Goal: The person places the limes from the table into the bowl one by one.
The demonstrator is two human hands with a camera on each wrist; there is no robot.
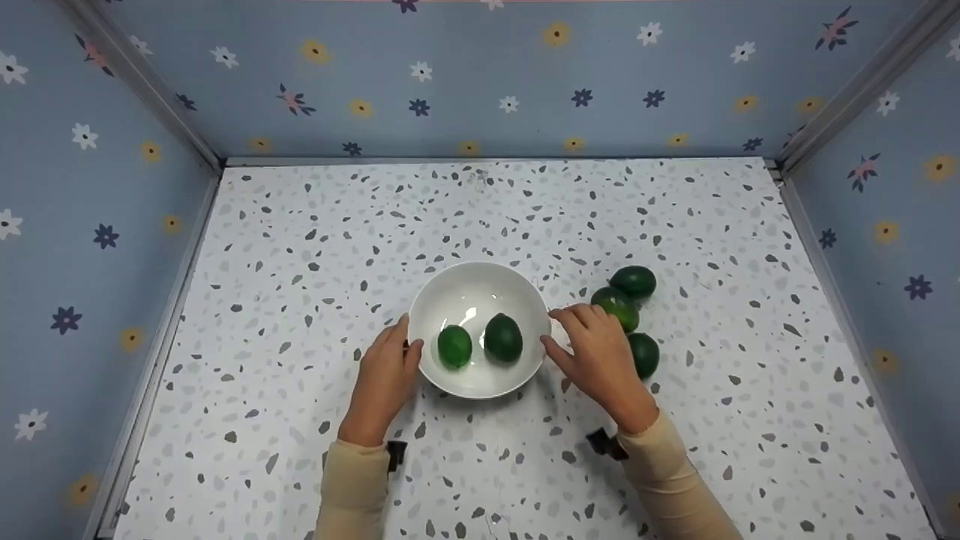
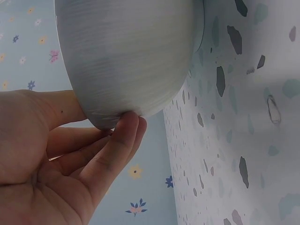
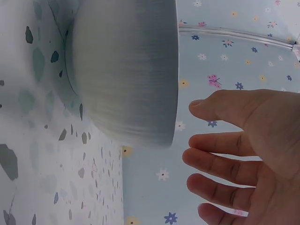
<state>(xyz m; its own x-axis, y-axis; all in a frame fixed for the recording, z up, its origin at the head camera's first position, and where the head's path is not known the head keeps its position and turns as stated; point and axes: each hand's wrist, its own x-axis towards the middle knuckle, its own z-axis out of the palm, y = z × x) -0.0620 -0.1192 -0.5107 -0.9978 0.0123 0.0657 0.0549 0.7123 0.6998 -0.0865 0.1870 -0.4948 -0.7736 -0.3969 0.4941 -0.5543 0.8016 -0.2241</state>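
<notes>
A white bowl (image 1: 480,386) stands on the speckled tabletop with two green fruits inside. The left one is a brighter, lime-like fruit (image 1: 454,346); beside it lies a darker, pear-shaped, avocado-like fruit (image 1: 503,338). My left hand (image 1: 384,381) holds the bowl's left side, its thumb at the rim and fingertips against the outer wall in the left wrist view. On the opposite side, my right hand (image 1: 600,356) has its fingers extended and spread close to the rim. The right wrist view shows a gap between those fingertips and the bowl (image 3: 126,70).
Three more green fruits lie right of the bowl: a dark one (image 1: 634,282) at the back, a mottled one (image 1: 616,309) and another dark one (image 1: 644,355) partly behind my right hand. Blue floral panels (image 1: 480,82) enclose the tabletop (image 1: 315,225) at the back and sides.
</notes>
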